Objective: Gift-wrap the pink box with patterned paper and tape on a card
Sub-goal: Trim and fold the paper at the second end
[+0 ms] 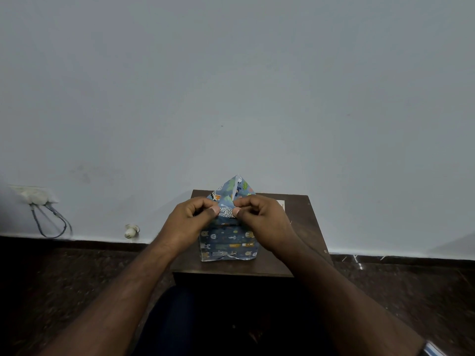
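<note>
Now, a pale wall [231, 86] fills the view above a small dark bench [303, 227]. Standing on that bench is the box, wrapped in blue patterned paper [227, 242], its top flap rising to a point. Left hand [191, 218] and right hand [259, 217] meet at the flap's base, fingers [214, 210] curled, each pinching the paper. A pale card [280, 202] peeks out behind the right hand.
</note>
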`<state>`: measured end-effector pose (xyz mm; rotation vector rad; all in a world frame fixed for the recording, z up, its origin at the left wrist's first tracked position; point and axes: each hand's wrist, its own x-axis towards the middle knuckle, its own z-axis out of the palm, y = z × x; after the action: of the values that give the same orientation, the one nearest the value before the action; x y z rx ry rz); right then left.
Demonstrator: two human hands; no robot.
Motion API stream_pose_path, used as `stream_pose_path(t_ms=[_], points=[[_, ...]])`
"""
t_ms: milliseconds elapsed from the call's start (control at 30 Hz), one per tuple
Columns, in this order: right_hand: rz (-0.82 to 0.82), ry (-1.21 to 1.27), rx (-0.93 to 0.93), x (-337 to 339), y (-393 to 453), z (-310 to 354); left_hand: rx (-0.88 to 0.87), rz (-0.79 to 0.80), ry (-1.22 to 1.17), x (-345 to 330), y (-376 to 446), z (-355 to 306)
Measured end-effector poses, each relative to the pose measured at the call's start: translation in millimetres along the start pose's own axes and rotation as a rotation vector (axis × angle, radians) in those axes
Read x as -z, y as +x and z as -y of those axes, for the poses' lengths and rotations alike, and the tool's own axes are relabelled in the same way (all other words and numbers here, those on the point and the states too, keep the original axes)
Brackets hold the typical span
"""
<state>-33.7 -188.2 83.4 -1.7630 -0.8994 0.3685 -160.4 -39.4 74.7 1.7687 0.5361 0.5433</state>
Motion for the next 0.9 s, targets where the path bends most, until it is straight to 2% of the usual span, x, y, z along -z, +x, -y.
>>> stream_pose_path(t_ms=[233, 400, 767, 900], points=[[0.036, 0.173, -0.049, 0.1, 3.3, 6.4, -0.008, -0.014, -0.064, -3.7, 0.5, -2.7], [-0.040, 0.240, -0.066, -0.4, 4.4, 9.1, -0.020, 0.005, -0.078, -1.4, -0.1, -2.4], [0.038, 0.029, -0.035, -7.6, 4.3, 3.8, -0.025, -0.041, -0.133, -3.4, 0.9, -0.9], [-0.005, -0.041, -0.002, -6.6, 1.0, 8.3, -0.031, -0.028, -0.156, -3.8, -0.8, -3.5]])
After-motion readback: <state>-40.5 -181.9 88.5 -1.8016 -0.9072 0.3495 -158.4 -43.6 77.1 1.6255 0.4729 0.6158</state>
